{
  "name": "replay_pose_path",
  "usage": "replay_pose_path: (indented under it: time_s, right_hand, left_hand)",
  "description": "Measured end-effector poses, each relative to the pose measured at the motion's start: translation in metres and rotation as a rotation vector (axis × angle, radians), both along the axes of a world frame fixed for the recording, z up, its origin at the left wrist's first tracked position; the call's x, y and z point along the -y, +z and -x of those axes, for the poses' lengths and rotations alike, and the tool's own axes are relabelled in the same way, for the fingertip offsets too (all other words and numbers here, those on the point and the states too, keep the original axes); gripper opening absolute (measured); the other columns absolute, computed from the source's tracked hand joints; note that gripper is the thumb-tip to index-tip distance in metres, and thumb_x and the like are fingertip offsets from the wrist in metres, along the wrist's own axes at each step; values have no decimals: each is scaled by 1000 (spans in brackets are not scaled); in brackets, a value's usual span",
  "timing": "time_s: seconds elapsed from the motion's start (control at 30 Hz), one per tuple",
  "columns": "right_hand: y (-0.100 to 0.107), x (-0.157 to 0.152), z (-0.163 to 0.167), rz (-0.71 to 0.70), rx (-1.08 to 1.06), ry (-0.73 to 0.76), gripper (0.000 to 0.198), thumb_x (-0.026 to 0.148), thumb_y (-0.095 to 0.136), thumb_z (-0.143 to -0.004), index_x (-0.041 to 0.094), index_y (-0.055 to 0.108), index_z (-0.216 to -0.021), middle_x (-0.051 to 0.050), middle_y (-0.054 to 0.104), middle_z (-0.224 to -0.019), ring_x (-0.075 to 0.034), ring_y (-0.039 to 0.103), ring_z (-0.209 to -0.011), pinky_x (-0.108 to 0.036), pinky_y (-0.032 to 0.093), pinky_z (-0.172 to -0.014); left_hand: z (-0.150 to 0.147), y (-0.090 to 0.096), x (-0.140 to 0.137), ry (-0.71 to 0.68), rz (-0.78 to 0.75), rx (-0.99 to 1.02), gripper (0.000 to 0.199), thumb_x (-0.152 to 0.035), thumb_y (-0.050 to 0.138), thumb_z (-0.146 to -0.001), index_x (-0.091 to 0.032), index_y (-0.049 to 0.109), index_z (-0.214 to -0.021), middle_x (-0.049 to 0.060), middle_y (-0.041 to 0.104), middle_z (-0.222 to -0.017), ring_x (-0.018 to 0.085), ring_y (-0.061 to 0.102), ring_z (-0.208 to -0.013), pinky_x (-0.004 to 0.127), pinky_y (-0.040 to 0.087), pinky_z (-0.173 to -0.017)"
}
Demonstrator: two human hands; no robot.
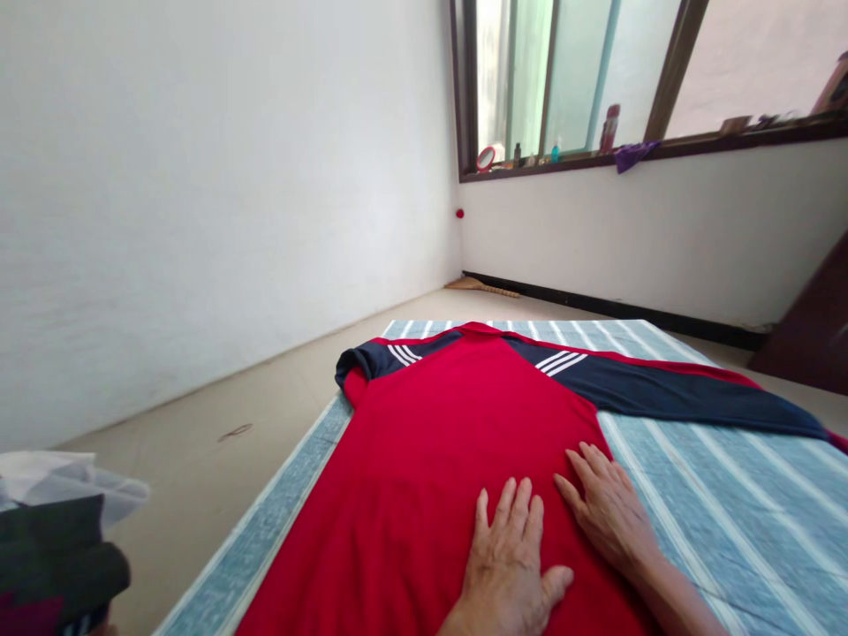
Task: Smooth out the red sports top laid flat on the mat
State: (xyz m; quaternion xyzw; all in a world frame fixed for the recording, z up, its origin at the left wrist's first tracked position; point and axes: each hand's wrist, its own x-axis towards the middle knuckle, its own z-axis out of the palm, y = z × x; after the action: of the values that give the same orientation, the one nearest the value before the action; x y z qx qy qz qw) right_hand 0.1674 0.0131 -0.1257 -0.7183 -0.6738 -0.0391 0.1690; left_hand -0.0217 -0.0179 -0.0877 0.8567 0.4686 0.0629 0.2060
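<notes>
A red jacket (457, 415) with navy sleeves and white shoulder stripes lies spread over a blue striped cloth (702, 477). Its right-hand sleeve (682, 389) stretches out to the side, while the left-hand sleeve (371, 360) is bent under at the shoulder. My left hand (510, 552) rests flat on the lower part of the red fabric, fingers spread. Beside it, close to the garment's right edge, my right hand (606, 503) also lies on the fabric with its fingers extended. Neither hand grips anything.
Dark folded clothes (59, 556) with a white piece on top sit at the lower left. A small loop (235, 432) lies on the floor. A broom (483, 285) is in the far corner. Bottles and a round mirror (486, 159) line the window sill. A dark red panel (808, 327) stands right.
</notes>
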Motion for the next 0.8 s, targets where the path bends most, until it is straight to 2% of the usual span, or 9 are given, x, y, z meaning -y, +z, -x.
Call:
replay_pose_path:
  time_s: [0.37,0.63,0.8]
  right_hand:
    - [-3,0,-1,-18,20,-7,49,44,40,-92,14,56,-128,-15,49,-140,-27,41,-133,-45,28,-110]
    - [0,0,0,-11,24,2,49,44,41,-92,15,56,-128,-15,49,-139,-27,41,-133,-44,28,-111]
    - [0,0,-1,-6,20,6,49,44,41,-92,14,56,-128,-16,49,-139,-28,42,-132,-45,28,-110]
  left_hand:
    - [0,8,1,-5,14,-7,74,-65,34,-90,-20,27,-148,6,17,-156,27,11,-145,58,7,-117]
    - [0,7,1,-11,-7,-37,71,-60,39,-91,-21,25,-149,5,17,-156,29,12,-145,57,9,-117]
    - [0,7,2,-13,-4,-19,72,-63,35,-91,-20,25,-149,6,16,-156,28,12,-145,58,8,-117]
